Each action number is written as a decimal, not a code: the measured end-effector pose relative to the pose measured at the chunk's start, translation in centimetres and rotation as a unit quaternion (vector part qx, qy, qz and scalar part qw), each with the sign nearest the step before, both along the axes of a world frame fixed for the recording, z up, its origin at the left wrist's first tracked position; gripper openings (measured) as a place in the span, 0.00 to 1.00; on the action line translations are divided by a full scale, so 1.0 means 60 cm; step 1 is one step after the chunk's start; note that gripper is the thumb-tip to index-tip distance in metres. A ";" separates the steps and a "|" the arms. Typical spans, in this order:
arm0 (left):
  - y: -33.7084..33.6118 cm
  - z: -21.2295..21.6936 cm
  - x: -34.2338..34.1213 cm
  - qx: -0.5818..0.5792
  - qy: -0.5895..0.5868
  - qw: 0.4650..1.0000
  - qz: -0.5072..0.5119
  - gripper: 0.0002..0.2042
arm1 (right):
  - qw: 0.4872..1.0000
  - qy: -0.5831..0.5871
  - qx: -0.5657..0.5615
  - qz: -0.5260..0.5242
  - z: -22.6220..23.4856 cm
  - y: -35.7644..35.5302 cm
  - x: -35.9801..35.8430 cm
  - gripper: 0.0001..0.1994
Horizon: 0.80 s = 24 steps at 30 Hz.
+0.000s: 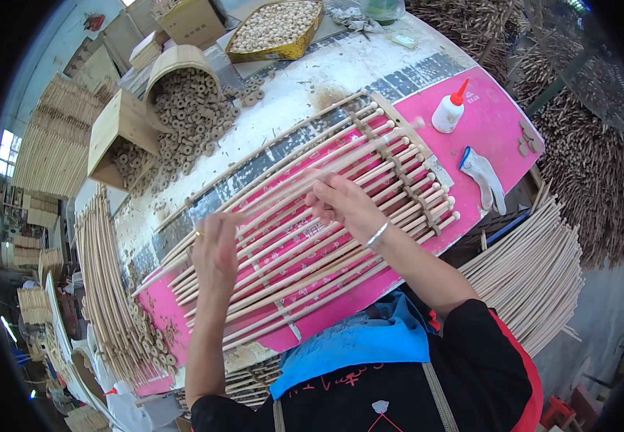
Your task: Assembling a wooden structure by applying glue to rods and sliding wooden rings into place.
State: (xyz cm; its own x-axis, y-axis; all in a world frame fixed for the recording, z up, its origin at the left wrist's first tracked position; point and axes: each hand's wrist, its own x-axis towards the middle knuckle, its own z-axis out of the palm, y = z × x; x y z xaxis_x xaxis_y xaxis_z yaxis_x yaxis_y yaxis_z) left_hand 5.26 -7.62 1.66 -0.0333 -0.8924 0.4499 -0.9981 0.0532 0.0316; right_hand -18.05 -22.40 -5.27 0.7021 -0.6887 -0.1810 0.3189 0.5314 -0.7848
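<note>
A thin wooden stick (369, 149), smeared by motion, slants over the work with a pale ball at its far right end. My right hand (344, 205) is closed, thumb and fingers pinching this stick. At its lower left end my left hand (217, 248) has its fingers bent round it, though blur hides the exact grip. Below both hands lies a row of pale wooden sticks (305, 268), several with round balls at their right ends. Across them near those ends run dark strips of joined rings (405, 183). A wooden bar (398, 119) borders the ball ends.
A pink sheet (503, 115) covers part of the table. On it are a white red-tipped glue bottle (448, 115) and a glove (482, 180). Wooden rings (190, 108) spill from tipped containers; beyond stands a yellow tray (305, 49) of balls. Stick bundles (528, 270) flank the table.
</note>
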 end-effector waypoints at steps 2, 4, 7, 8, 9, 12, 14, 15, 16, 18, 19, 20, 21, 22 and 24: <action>0.050 0.003 -0.014 0.025 -0.006 0.999 0.026 0.17 | 0.998 -0.054 0.041 0.012 -0.001 0.015 0.017 0.17; 0.087 0.032 -0.021 0.034 0.019 0.998 0.047 0.16 | 0.999 -0.030 0.020 -0.025 -0.001 0.015 0.009 0.15; 0.162 0.033 0.023 0.053 0.080 0.988 0.122 0.17 | 0.998 0.002 -0.007 -0.057 0.014 0.000 -0.025 0.14; 0.187 0.034 0.035 0.079 0.119 0.979 0.149 0.17 | 0.998 -0.011 -0.015 -0.060 0.020 -0.002 -0.029 0.14; 0.208 0.031 0.048 0.100 0.143 0.973 0.153 0.16 | 0.998 -0.009 -0.015 -0.057 0.024 -0.003 -0.031 0.14; 0.225 0.018 0.047 0.100 0.165 0.973 0.126 0.17 | 0.998 0.016 -0.015 -0.055 0.032 -0.004 -0.031 0.15; 0.225 0.016 0.043 0.096 0.186 0.972 0.108 0.17 | 0.997 0.018 -0.033 -0.065 0.032 -0.006 -0.043 0.15; 0.222 0.011 0.045 0.092 0.237 0.961 0.106 0.17 | 0.997 0.009 -0.042 -0.067 0.031 -0.010 -0.045 0.15; 0.216 0.005 0.044 0.089 0.289 0.948 0.103 0.18 | 0.996 0.002 -0.054 -0.065 0.030 -0.013 -0.052 0.15; 0.200 0.011 0.030 0.078 0.263 0.958 0.085 0.12 | 0.996 0.015 -0.055 -0.063 0.043 -0.001 -0.052 0.15; 0.184 0.002 0.026 0.058 0.259 0.962 0.064 0.10 | 0.997 0.007 -0.048 -0.058 0.038 0.002 -0.048 0.15; 0.166 0.001 0.012 0.050 0.272 0.959 0.069 0.07 | 0.997 0.001 -0.041 -0.060 0.038 0.009 -0.048 0.15; 0.155 -0.004 0.003 0.047 0.280 0.957 0.061 0.07 | 0.998 0.023 -0.038 -0.055 0.039 0.023 -0.040 0.15; 0.144 -0.008 -0.009 0.046 0.287 0.955 0.050 0.07 | 0.998 0.033 -0.046 -0.031 0.038 0.042 -0.028 0.15; 0.114 -0.010 -0.047 0.030 0.242 0.969 0.031 0.07 | 0.999 0.035 -0.030 0.015 0.031 0.085 0.006 0.15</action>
State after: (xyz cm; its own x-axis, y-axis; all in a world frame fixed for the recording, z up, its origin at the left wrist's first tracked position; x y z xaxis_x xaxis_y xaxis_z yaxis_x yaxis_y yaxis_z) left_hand 2.46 -0.77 1.08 0.2239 -0.9110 0.3463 -0.8665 -0.0234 0.4986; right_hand -17.70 -17.31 -3.40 0.7104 -0.6780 -0.1889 0.2471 0.4916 -0.8350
